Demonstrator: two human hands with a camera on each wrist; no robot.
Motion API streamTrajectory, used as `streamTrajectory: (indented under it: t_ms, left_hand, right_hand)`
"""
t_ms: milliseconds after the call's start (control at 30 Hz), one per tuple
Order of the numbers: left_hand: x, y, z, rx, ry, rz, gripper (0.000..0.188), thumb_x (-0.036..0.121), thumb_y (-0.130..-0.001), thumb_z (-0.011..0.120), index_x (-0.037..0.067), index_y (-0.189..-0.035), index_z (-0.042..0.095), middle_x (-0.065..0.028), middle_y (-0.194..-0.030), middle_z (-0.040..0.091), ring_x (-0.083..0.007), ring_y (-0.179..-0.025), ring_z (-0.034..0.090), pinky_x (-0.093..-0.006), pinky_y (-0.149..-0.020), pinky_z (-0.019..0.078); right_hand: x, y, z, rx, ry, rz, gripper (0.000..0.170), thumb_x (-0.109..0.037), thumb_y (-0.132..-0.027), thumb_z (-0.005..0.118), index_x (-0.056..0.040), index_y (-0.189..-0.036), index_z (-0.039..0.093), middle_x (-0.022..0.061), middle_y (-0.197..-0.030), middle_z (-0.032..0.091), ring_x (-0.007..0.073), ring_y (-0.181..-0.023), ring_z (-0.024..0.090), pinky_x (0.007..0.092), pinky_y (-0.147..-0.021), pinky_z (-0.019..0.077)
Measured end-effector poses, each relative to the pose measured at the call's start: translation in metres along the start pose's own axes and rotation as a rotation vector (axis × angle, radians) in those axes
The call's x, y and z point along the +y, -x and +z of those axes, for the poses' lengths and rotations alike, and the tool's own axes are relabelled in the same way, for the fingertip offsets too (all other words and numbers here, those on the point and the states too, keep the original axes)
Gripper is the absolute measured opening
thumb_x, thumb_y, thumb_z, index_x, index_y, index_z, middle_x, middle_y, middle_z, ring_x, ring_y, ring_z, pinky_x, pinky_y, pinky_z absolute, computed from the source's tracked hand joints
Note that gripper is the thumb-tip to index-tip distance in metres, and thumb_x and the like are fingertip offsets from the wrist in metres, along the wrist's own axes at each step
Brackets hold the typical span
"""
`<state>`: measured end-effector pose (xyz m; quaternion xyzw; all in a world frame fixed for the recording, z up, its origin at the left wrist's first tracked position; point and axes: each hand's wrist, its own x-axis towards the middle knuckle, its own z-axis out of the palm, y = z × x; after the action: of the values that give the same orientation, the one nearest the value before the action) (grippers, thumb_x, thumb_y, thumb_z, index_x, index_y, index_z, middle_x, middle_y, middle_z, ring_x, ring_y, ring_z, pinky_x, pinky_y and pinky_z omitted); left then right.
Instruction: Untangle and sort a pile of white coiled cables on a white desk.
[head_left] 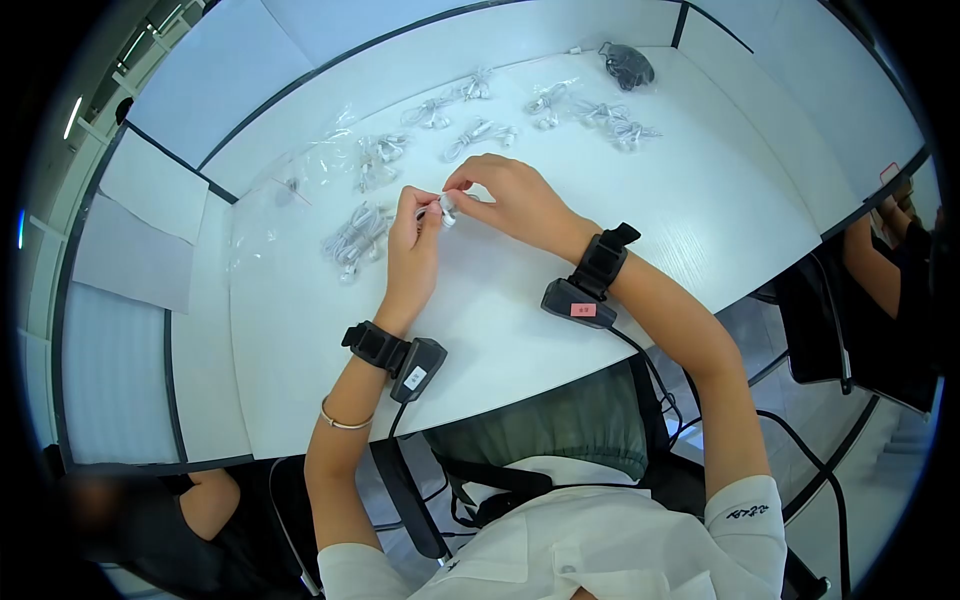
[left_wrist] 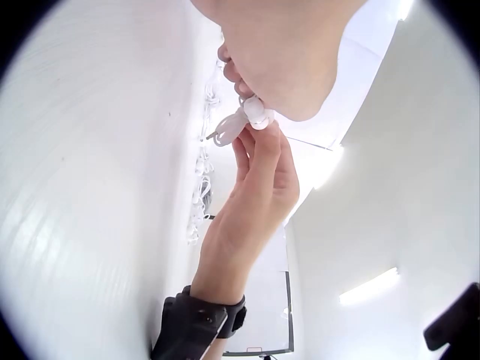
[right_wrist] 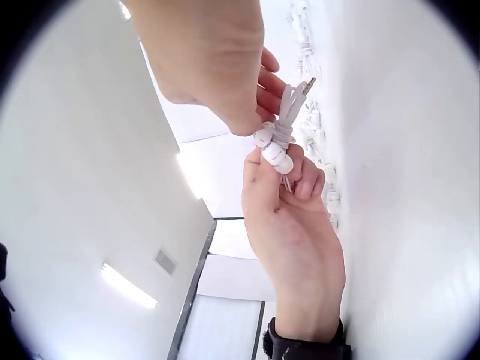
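Pinches coiled white earphones [head_left: 447, 211] in left hand [head_left: 411, 238] and right hand [head_left: 520, 205], close together, right of cable pile [head_left: 357, 236], and bears wrist-module labels [head_left: 583, 310] and right-sleeve lettering [head_left: 748, 512], both illegible.

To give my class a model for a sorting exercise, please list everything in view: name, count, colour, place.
Held earphones: one coiled bundle, white, between the hands
Small cable bundles: about eight, white, far part of table; overlaps blur the count
Larger cable pile: one, white, left of the left hand
Plastic wrapping: count unclear, clear, table's left
Crumpled item: one, dark grey, back right
Table: one, white, beneath
Partition panels: several, white with dark edging, around table
Ceiling lights: several, white, overhead
Chair: one, black, below table
Other people: parts of two, dark clothes, either side
Wrist cameras: two, black, one per wrist
Bracelet: one, silvery, left forearm
Left hand, right hand: both bare, at the held earphones
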<state>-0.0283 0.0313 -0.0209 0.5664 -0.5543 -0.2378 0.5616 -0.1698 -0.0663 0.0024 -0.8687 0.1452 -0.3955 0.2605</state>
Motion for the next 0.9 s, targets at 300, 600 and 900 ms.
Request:
streamTrajectory:
  t_ms: [300,600,900]
  left_hand:
    - [-0.001,0.001,0.000,-0.023,-0.043,0.032,0.018,0.020,-0.097,0.043,0.004,-0.092,0.044,-0.0033,-0.078,0.047,-0.0108,-0.072,0.043,-0.0248,-0.069,0.0375]
    - [-0.002,0.001,0.002,0.016,-0.028,0.010,0.016,0.018,-0.097,0.043,0.002,-0.095,0.046,-0.0020,-0.080,0.047,-0.0095,-0.075,0.041,-0.0243,-0.071,0.0366]
    - [0.000,0.001,0.003,0.004,-0.018,-0.018,0.019,0.022,-0.098,0.042,0.004,-0.098,0.048,-0.0004,-0.082,0.046,-0.0082,-0.075,0.040,-0.0229,-0.071,0.0346]
  right_hand:
    - [0.000,-0.002,-0.006,-0.069,0.121,-0.071,0.014,-0.017,-0.083,0.060,-0.0030,-0.083,0.060,0.0082,-0.080,0.061,0.0256,-0.079,0.057,0.0353,-0.070,0.0463]
    - [0.002,0.000,0.002,0.014,0.077,-0.111,0.011,-0.011,-0.083,0.056,0.0001,-0.081,0.057,0.0117,-0.080,0.059,0.0299,-0.078,0.056,0.0372,-0.071,0.0458]
    - [0.008,0.001,0.005,-0.035,0.068,-0.091,0.013,-0.012,-0.087,0.056,0.0005,-0.090,0.056,0.0121,-0.084,0.057,0.0276,-0.081,0.055,0.0359,-0.072,0.0454]
